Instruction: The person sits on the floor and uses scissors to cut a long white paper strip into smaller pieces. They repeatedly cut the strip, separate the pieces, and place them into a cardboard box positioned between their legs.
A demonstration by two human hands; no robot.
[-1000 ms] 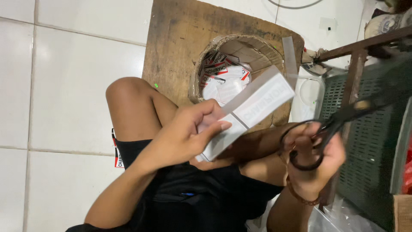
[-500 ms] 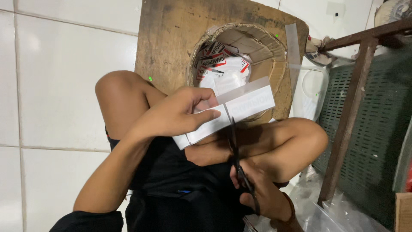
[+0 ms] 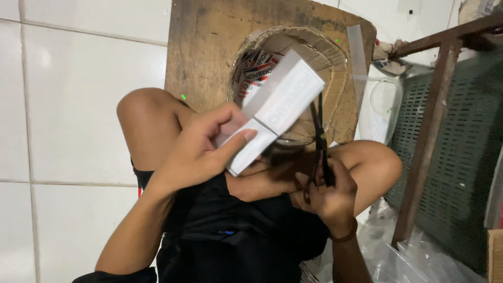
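Note:
My left hand (image 3: 201, 152) grips a long white folded card carton (image 3: 275, 107) by its lower end, thumb on its face, and tilts it up to the right. My right hand (image 3: 327, 196) holds black scissors (image 3: 319, 141) by the handles, blades pointing up beside the carton's right end. I sit on the floor with knees raised. Behind the carton, a round cardboard tub (image 3: 309, 68) holds printed packets.
The tub rests against a brown wooden board (image 3: 209, 42) on a white tiled floor (image 3: 78, 105). A rusty metal frame (image 3: 435, 136) with green mesh stands on the right, clear plastic bags (image 3: 398, 251) lie at its foot, and a white container (image 3: 382, 105) sits behind.
My left hand has turned the carton steeper and raised it. My right hand came in from the right with the scissors and now holds them upright at the carton's end.

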